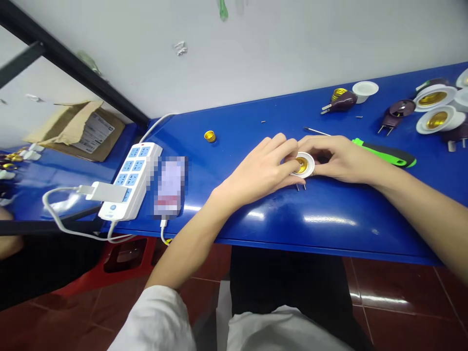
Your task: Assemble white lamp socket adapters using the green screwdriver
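Between my hands is a plug-in lamp socket (309, 168) with a white collar and a gold threaded shell inside; two metal prongs show beneath it. My left hand (268, 163) is closed around its left side, thumb and fingers at the rim. From the other side my right hand (336, 156) grips it with bent fingers, partly hidden behind the collar. Beyond my right hand lies a screwdriver (393, 155) with a green and black handle, its shaft passing behind the fingers. A loose gold threaded shell (210, 136) sits on the blue table to the left.
A white power strip (124, 195) with a charger, and a cabled phone (170, 187), lie at left. A cardboard box (91, 131) stands beyond a black frame. Several lamp sockets (437, 119), a white collar (365, 90) and small screws (263, 121) lie toward the back and right.
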The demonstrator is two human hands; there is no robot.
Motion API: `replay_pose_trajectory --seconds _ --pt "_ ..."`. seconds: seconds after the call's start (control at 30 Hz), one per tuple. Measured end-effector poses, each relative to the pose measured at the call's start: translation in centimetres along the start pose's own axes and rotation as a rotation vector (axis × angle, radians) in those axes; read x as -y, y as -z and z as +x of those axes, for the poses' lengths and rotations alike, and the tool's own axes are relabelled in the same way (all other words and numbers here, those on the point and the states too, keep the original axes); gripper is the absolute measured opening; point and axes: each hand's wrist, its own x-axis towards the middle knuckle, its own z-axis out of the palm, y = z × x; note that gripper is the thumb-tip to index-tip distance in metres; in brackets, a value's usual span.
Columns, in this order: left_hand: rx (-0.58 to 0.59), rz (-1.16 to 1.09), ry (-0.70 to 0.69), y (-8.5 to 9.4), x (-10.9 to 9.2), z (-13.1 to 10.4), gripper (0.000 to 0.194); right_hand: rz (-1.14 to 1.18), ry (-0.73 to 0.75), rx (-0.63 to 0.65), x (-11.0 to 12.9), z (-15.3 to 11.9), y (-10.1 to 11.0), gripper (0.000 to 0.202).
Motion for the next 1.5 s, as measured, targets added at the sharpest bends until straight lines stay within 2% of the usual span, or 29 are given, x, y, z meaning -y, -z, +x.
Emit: replay_pose_trajectory --seconds 0.3,0.87,1.33,1.5 --pt "0.017 -0.083 0.033 0.32 0.1 0.01 0.026 -0.002 0.002 -0.009 0.04 -0.03 -0.02 0.054" --pt "0.039 -0.045 0.021 0.24 0.05 0.03 0.026 -0.014 -0.001 -0.005 0.04 -0.01 0.04 0.056" --pt "-0.017 0.002 0.013 0.1 0.21 -0.13 0.032 -0.01 0.011 -0.017 0.08 -0.02 0.0 0.052" --pt "-0.001 0.002 0.012 0.1 0.31 -0.14 0.033 -0.004 0.001 -0.008 0.03 -0.05 0.03 0.052"
